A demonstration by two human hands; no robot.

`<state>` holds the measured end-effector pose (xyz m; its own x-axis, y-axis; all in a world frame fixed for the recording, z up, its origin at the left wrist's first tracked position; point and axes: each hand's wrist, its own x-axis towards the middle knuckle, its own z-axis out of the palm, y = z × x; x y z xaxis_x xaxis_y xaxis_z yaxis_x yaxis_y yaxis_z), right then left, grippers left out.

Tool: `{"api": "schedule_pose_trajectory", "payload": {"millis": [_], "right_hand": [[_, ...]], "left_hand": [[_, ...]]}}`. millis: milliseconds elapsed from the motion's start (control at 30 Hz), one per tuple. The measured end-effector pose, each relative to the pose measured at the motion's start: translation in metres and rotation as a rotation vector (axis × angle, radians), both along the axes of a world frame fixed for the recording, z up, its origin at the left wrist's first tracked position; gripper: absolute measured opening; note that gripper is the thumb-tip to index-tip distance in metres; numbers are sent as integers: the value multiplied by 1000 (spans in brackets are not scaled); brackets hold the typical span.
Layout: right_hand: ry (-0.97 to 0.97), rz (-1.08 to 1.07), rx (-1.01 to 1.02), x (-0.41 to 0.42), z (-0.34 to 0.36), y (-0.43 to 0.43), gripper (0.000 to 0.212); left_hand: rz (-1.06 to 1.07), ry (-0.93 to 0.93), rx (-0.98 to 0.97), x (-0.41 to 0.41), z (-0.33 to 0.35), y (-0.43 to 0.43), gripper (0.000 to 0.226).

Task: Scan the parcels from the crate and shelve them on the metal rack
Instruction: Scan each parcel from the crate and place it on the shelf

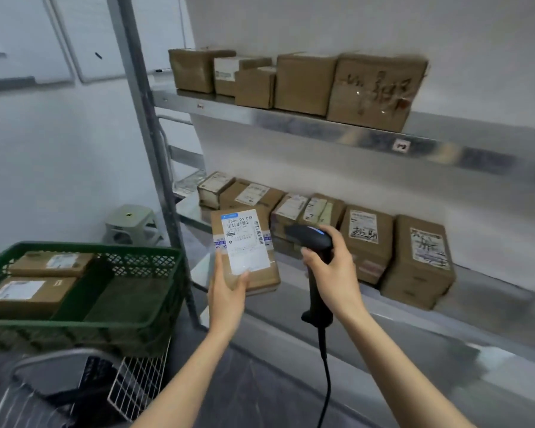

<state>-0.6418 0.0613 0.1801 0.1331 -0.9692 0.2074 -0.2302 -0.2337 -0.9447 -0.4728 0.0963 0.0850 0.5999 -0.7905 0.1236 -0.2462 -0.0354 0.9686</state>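
In the green crate (74, 324), two labelled cardboard parcels (28, 293).

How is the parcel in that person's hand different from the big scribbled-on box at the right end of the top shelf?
The held parcel is gripped in the left hand, tilted up off any shelf; the scribbled box stands on the upper shelf. The held parcel shows a white printed barcode label; the scribbled box shows dark handwriting. Both are brown cardboard.
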Motion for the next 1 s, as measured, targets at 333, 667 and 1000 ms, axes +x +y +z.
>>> {"api": "schedule_pose_trajectory", "payload": {"millis": [333,667,1000], "right_hand": [[-57,-226,-11,-51,8,45,44],[-87,-365,-62,-52,14,92,41],[-61,-371,-55,-67,26,107,43]], "left_hand": [[-287,-15,-8,-63,5,-4,77],[-476,-41,-25,-71,-5,5,78],[-542,-34,-72,-96,-4,12,77]]}}
